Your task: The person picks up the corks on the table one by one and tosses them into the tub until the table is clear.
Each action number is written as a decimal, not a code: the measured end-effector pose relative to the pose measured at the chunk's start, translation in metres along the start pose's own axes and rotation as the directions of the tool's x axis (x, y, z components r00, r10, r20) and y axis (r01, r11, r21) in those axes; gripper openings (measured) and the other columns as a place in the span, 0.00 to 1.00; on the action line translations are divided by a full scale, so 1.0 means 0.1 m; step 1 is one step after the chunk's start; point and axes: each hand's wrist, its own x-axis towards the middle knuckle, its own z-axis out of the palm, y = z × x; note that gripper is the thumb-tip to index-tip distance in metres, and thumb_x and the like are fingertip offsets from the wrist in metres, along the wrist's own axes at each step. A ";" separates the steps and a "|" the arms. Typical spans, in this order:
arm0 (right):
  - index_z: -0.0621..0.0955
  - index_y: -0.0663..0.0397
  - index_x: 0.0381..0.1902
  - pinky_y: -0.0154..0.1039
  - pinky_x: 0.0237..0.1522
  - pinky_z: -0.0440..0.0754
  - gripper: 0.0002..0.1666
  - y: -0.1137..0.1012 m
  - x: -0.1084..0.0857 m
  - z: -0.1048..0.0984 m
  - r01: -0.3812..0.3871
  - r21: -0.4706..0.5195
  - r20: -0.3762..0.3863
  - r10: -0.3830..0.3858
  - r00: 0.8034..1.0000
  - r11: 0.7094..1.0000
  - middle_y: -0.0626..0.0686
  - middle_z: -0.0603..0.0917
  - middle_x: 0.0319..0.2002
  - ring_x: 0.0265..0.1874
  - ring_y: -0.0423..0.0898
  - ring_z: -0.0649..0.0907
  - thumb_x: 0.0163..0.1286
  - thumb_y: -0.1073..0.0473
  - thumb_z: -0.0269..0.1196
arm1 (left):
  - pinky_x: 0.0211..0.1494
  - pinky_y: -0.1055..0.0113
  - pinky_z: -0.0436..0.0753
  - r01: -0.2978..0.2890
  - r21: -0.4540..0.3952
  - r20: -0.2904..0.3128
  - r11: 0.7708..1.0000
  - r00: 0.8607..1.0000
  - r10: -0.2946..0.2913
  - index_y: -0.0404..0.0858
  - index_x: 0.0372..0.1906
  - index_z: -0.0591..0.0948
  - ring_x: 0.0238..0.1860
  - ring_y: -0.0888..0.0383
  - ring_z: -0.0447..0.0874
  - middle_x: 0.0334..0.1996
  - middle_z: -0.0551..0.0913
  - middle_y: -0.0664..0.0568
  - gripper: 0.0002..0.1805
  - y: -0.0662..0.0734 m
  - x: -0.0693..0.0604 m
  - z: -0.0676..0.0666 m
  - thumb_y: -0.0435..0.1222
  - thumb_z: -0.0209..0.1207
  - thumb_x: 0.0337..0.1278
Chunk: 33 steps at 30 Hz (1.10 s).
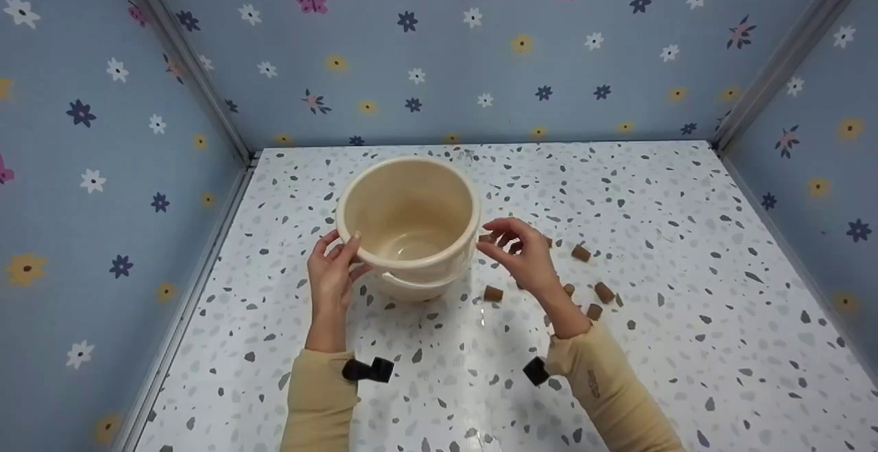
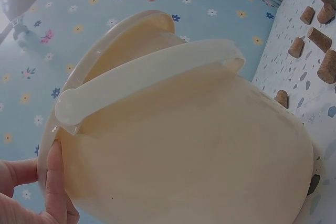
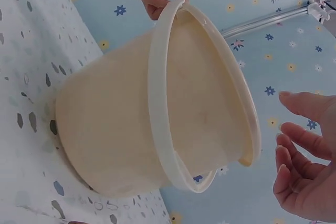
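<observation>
A cream plastic bucket [image 1: 411, 195] stands tilted on the speckled surface, its inside bare. The left hand [image 1: 330, 277] grips its rim, thumb over the edge and fingers outside. Its white handle [image 3: 159, 93] hangs down the front side. Just right of the rim is the right hand [image 1: 525, 253], apart from the bucket. Its fingers [image 3: 307, 140] are loosely bent with nothing between them in the right wrist view. Brown cork stoppers lie beneath and around that hand, among them one cork [image 1: 493, 293] near the bucket and another cork [image 1: 581, 253] farther right.
More corks, such as one cork [image 1: 604, 293], lie scattered by the right forearm. A speckled white tabletop [image 1: 686, 232] carries everything. Blue flowered panels [image 1: 453, 54] enclose the back and both sides. Dark wrist mounts [image 1: 536, 371] sit at the sleeves.
</observation>
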 end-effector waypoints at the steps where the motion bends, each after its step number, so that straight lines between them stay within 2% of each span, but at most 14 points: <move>1: 0.79 0.60 0.39 0.35 0.24 0.75 0.18 0.02 -0.02 0.00 -0.002 -0.005 -0.009 0.002 1.000 1.000 0.57 0.80 0.30 0.27 0.46 0.77 0.52 0.56 0.68 | 0.21 0.67 0.81 0.009 -0.013 0.010 1.000 1.000 -0.009 0.33 0.53 0.65 0.20 0.60 0.77 0.29 0.76 0.48 0.22 0.02 -0.02 0.00 0.29 0.57 0.53; 5: 0.80 0.60 0.39 0.33 0.24 0.74 0.18 0.13 -0.09 -0.01 -0.024 -0.035 -0.047 0.023 0.999 0.999 0.56 0.80 0.31 0.27 0.45 0.76 0.52 0.56 0.68 | 0.24 0.66 0.81 0.035 -0.003 0.026 0.999 0.999 -0.035 0.33 0.56 0.64 0.21 0.60 0.77 0.28 0.76 0.50 0.24 0.06 -0.06 0.00 0.31 0.57 0.54; 8: 0.80 0.60 0.39 0.34 0.25 0.74 0.18 0.22 -0.14 -0.02 -0.048 -0.069 -0.073 0.043 0.996 0.996 0.56 0.79 0.31 0.28 0.46 0.76 0.52 0.56 0.67 | 0.26 0.65 0.82 0.016 0.002 0.020 1.000 1.000 -0.016 0.35 0.55 0.66 0.22 0.59 0.77 0.30 0.77 0.48 0.25 -0.01 0.02 -0.03 0.32 0.59 0.52; 9: 0.80 0.60 0.38 0.35 0.25 0.74 0.17 0.26 -0.16 -0.03 -0.058 -0.084 -0.083 0.051 0.995 0.995 0.56 0.79 0.31 0.28 0.46 0.76 0.52 0.57 0.67 | 0.24 0.65 0.81 0.000 -0.043 0.042 0.999 0.999 0.001 0.35 0.53 0.67 0.22 0.59 0.77 0.30 0.77 0.48 0.24 -0.14 0.17 -0.10 0.33 0.60 0.50; 11: 0.80 0.59 0.38 0.36 0.26 0.75 0.16 0.32 -0.19 -0.03 -0.076 -0.114 -0.100 0.064 0.993 0.991 0.57 0.79 0.31 0.28 0.47 0.76 0.52 0.57 0.67 | 0.23 0.63 0.81 -0.031 -0.079 0.054 0.996 0.998 0.035 0.36 0.50 0.70 0.23 0.56 0.78 0.32 0.77 0.44 0.23 -0.33 0.37 -0.19 0.34 0.63 0.47; 13: 0.80 0.59 0.38 0.38 0.26 0.75 0.16 0.39 -0.22 -0.04 -0.086 -0.148 -0.113 0.069 0.991 0.985 0.57 0.79 0.31 0.28 0.48 0.76 0.52 0.58 0.67 | 0.24 0.59 0.82 -0.022 -0.114 0.079 0.993 0.996 0.031 0.37 0.51 0.70 0.25 0.52 0.79 0.33 0.78 0.41 0.23 -0.48 0.57 -0.29 0.33 0.63 0.47; 14: 0.80 0.60 0.38 0.39 0.26 0.76 0.16 0.43 -0.23 -0.04 -0.092 -0.164 -0.118 0.073 0.990 0.982 0.57 0.78 0.31 0.28 0.48 0.77 0.52 0.59 0.67 | 0.25 0.58 0.82 -0.027 -0.117 0.085 0.993 0.996 0.037 0.38 0.51 0.70 0.26 0.51 0.80 0.34 0.78 0.41 0.25 -0.60 0.71 -0.36 0.34 0.64 0.46; 15: 0.79 0.60 0.38 0.40 0.26 0.77 0.15 0.47 -0.24 -0.04 -0.096 -0.177 -0.122 0.075 0.990 0.980 0.56 0.78 0.31 0.28 0.49 0.77 0.52 0.59 0.67 | 0.26 0.56 0.82 -0.033 -0.105 0.084 0.994 0.996 0.042 0.38 0.52 0.70 0.27 0.50 0.80 0.36 0.78 0.41 0.25 -0.72 0.84 -0.42 0.36 0.64 0.46; 16: 0.79 0.60 0.38 0.42 0.27 0.77 0.15 0.51 -0.26 -0.04 -0.100 -0.190 -0.126 0.077 0.989 0.977 0.56 0.78 0.31 0.28 0.49 0.77 0.52 0.60 0.67 | 0.29 0.54 0.82 -0.030 -0.059 0.061 0.998 0.998 0.033 0.40 0.53 0.70 0.29 0.48 0.81 0.38 0.78 0.40 0.27 -0.75 0.87 -0.42 0.37 0.65 0.45; 18: 0.79 0.61 0.38 0.45 0.27 0.77 0.15 0.59 -0.29 -0.05 -0.108 -0.215 -0.134 0.081 0.988 0.971 0.56 0.78 0.31 0.28 0.51 0.76 0.52 0.62 0.67 | 0.31 0.54 0.81 -0.034 -0.023 0.056 0.999 0.998 0.035 0.43 0.55 0.69 0.31 0.49 0.81 0.41 0.78 0.42 0.30 -0.90 1.04 -0.49 0.41 0.66 0.43; 20: 0.78 0.62 0.38 0.46 0.28 0.77 0.16 0.66 -0.31 -0.06 -0.120 -0.242 -0.136 0.089 0.987 0.963 0.57 0.77 0.30 0.28 0.52 0.76 0.52 0.62 0.67 | 0.32 0.54 0.81 -0.079 0.006 0.042 0.997 0.996 0.078 0.47 0.54 0.70 0.33 0.48 0.81 0.42 0.78 0.43 0.33 -1.10 1.22 -0.56 0.47 0.68 0.37; 21: 0.78 0.63 0.38 0.45 0.28 0.77 0.16 0.69 -0.33 -0.06 -0.130 -0.256 -0.137 0.097 0.986 0.958 0.57 0.77 0.30 0.28 0.52 0.76 0.52 0.63 0.67 | 0.31 0.53 0.81 -0.092 0.010 0.042 0.996 0.995 0.091 0.48 0.54 0.70 0.33 0.48 0.81 0.42 0.78 0.43 0.34 -1.15 1.27 -0.57 0.48 0.68 0.36; 25: 0.77 0.64 0.40 0.41 0.30 0.76 0.18 0.80 -0.39 -0.07 -0.185 -0.316 -0.129 0.151 0.980 0.931 0.58 0.76 0.32 0.29 0.51 0.76 0.52 0.62 0.67 | 0.29 0.51 0.81 -0.152 0.011 0.033 0.988 0.988 0.152 0.48 0.53 0.71 0.32 0.45 0.80 0.42 0.77 0.40 0.34 -1.23 1.32 -0.59 0.48 0.68 0.35; 33: 0.76 0.64 0.43 0.45 0.31 0.76 0.20 0.96 -0.45 -0.10 -0.265 -0.412 -0.114 0.239 0.964 0.872 0.59 0.75 0.35 0.34 0.54 0.76 0.52 0.62 0.67 | 0.31 0.52 0.81 -0.158 0.036 0.027 0.987 0.987 0.157 0.48 0.52 0.71 0.34 0.44 0.80 0.41 0.77 0.41 0.33 -1.22 1.30 -0.59 0.50 0.68 0.36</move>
